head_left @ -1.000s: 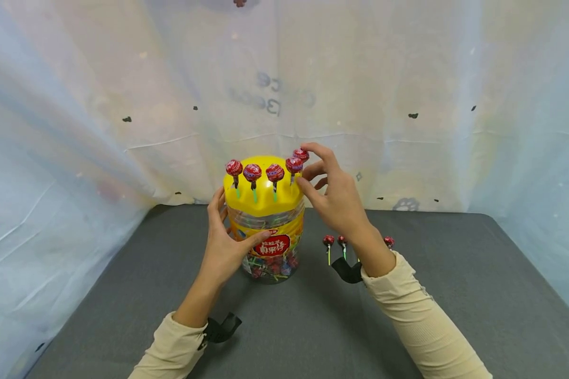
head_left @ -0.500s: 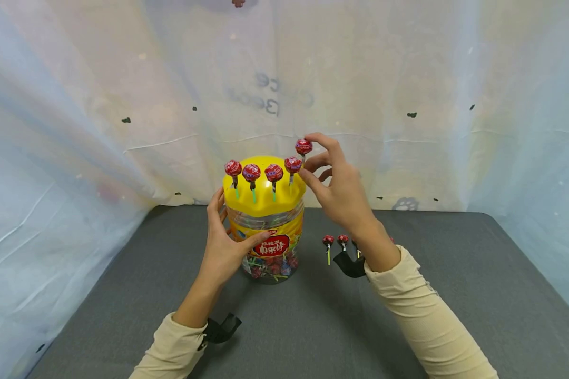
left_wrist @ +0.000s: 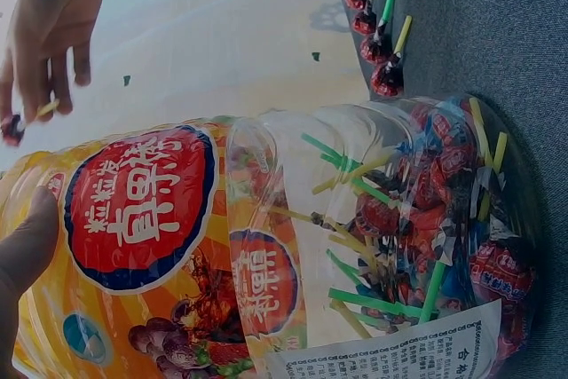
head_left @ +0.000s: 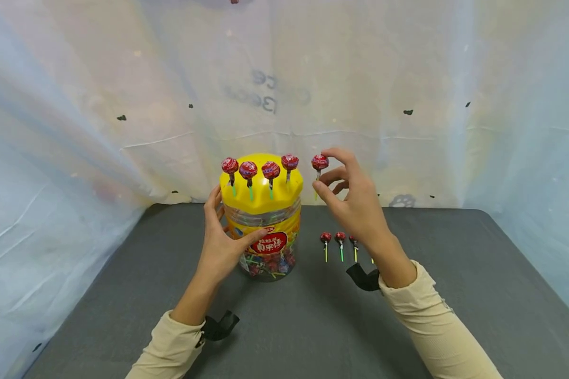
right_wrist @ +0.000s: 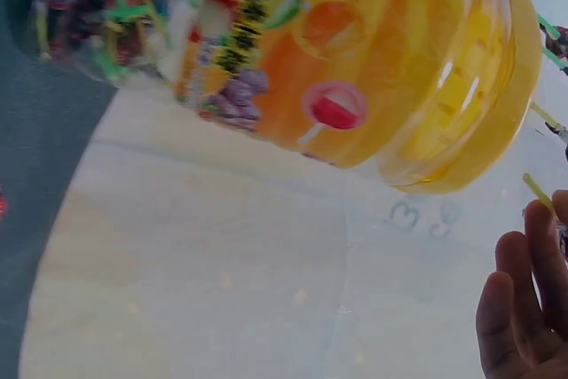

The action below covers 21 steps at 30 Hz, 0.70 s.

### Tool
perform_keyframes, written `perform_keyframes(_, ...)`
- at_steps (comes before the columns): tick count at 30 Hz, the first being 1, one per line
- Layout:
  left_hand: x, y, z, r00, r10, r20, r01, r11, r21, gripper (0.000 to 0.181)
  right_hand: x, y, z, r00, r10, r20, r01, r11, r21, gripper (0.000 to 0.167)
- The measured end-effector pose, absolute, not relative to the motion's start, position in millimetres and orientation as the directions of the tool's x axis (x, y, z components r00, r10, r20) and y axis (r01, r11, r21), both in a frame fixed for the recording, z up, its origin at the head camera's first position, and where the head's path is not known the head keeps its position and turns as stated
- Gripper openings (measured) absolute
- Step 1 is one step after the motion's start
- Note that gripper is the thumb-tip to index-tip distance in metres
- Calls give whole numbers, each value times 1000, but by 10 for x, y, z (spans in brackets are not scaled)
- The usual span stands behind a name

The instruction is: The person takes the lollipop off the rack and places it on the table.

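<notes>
My left hand (head_left: 222,247) grips the side of a clear jar (head_left: 268,263) with a yellow lid (head_left: 261,200); its thumb lies on the label. Several red-wrapped lollipops (head_left: 271,170) stand upright along the lid's front. Just right of the lid, my right hand (head_left: 353,202) pinches one lollipop (head_left: 320,162) between thumb and index finger, its stick pointing down and apart from the lid. In the left wrist view the jar's label (left_wrist: 142,206) shows, with the right hand (left_wrist: 58,28) beyond. The right wrist view shows the right hand's fingers (right_wrist: 532,299) by the held stick (right_wrist: 538,192).
On the grey table (head_left: 284,337), right of the jar, a row of lollipops (head_left: 341,237) lies partly behind the right wrist; the left wrist view shows several in it (left_wrist: 388,77). A pale printed curtain (head_left: 341,68) hangs behind and at both sides.
My right hand has lifted its lollipop from beside the lid's right edge, then moved right and slightly down with it. The left hand keeps its grip on the jar.
</notes>
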State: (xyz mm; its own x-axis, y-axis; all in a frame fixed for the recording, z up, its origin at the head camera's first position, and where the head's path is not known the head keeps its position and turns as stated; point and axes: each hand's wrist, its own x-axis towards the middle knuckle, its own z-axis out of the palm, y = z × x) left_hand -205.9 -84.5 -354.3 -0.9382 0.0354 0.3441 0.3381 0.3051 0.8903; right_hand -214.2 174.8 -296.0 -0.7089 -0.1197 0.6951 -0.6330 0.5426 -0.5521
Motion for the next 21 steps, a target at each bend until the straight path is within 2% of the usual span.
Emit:
perform_keyframes(5, -2075, -847, -3554, -936, 36, 349, 343, 302, 889, 109, -2022, 1849, -3153, -756, -116, 644, -590, 548, -594, 60)
perform_keyframes(13, -2087, -858, -3564, -936, 33, 350, 342, 307, 888, 110, -1878, 1987, -3508, -822, -135, 554, -521, 573, -633, 56)
perform_keyframes(21, -2070, -850, -3551, -937, 50, 347, 346, 290, 892, 109, -1808, 2120, -3705, -856, -165, 491, -482, 600, -639, 51)
